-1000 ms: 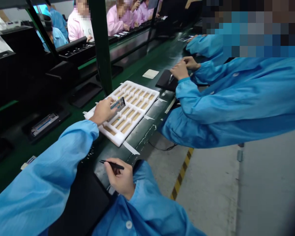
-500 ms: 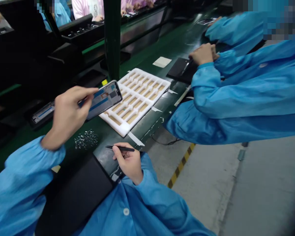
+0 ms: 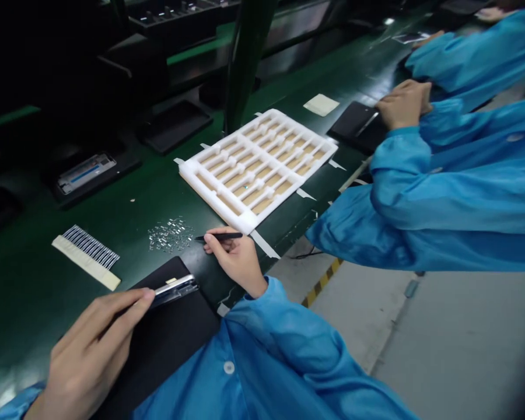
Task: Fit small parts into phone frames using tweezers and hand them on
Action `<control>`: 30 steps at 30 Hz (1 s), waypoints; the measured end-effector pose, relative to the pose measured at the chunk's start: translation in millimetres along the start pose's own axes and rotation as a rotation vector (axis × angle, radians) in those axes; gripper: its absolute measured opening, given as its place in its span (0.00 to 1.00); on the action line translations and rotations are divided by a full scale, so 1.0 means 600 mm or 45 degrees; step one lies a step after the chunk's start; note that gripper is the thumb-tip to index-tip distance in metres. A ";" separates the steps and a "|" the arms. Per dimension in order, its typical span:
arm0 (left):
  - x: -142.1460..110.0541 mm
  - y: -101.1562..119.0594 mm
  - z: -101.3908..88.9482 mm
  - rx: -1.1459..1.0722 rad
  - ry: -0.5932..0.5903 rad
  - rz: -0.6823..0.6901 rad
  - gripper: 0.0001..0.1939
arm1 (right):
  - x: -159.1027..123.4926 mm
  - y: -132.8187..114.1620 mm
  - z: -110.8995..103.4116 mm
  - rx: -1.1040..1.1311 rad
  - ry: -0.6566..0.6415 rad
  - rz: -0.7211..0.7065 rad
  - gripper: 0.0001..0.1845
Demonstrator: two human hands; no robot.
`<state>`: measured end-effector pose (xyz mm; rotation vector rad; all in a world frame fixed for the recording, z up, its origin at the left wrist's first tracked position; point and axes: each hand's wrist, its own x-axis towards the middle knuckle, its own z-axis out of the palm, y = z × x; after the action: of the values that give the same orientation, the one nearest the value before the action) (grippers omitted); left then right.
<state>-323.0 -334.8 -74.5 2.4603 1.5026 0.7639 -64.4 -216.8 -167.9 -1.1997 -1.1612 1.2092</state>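
My left hand (image 3: 98,344) is closed on one end of a phone housing (image 3: 175,290), which is tipped on edge above a black mat (image 3: 170,344) at the bench's near edge. My right hand (image 3: 236,256) grips black tweezers (image 3: 221,237) between thumb and fingers. Their tip points left, beside a scattered pile of small shiny metal pieces (image 3: 170,235). Left of that pile lies a pale strip (image 3: 86,262) with a row of thin dark-and-silver pieces along it.
A white compartment tray (image 3: 249,217) sits beyond my right hand, near white tape pieces. Another phone housing (image 3: 86,172) rests in a black holder at left. At right, a co-worker's hands (image 3: 405,105) are over a black mat (image 3: 354,125). A green post (image 3: 249,64) stands behind the tray.
My left hand has brought the phone housing down and toward me, from beside the tray to over the black mat. The strip has come into view. My right hand still holds the tweezers.
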 end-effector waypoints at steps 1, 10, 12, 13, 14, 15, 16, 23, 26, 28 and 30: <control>-0.001 0.000 0.003 0.010 -0.003 0.046 0.36 | 0.001 0.001 0.000 -0.012 0.004 -0.002 0.24; 0.011 0.014 0.016 0.082 0.038 0.159 0.35 | 0.005 0.003 -0.006 -0.076 -0.064 0.032 0.23; 0.012 0.014 0.016 0.089 0.042 0.151 0.35 | 0.007 0.002 -0.007 -0.078 -0.077 0.038 0.22; 0.011 0.013 0.016 0.086 0.035 0.146 0.34 | 0.007 0.002 -0.007 -0.078 -0.080 0.039 0.22; 0.009 0.011 0.016 0.080 0.024 0.143 0.34 | 0.008 0.001 -0.007 -0.078 -0.081 0.039 0.22; 0.007 0.009 0.016 0.073 0.013 0.138 0.34 | 0.008 0.001 -0.007 -0.080 -0.080 0.041 0.23; 0.003 0.006 0.016 0.067 -0.002 0.135 0.33 | 0.009 0.001 -0.006 -0.081 -0.079 0.042 0.23; -0.008 0.002 0.018 0.097 -0.018 0.102 0.33 | 0.011 0.002 -0.006 -0.076 -0.099 0.039 0.24; -0.005 0.003 0.020 0.082 -0.014 0.097 0.31 | 0.012 0.001 -0.007 -0.083 -0.116 0.040 0.23; -0.004 0.003 0.020 0.079 -0.014 0.100 0.31 | 0.012 0.000 -0.007 -0.074 -0.124 0.034 0.23; -0.002 0.003 0.020 0.087 -0.009 0.109 0.32 | 0.012 -0.002 -0.007 -0.044 -0.122 0.027 0.22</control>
<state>-316.0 -335.2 -84.6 2.5896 1.4520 0.7289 -59.7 -209.8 -166.9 -1.1928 -1.2475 1.2793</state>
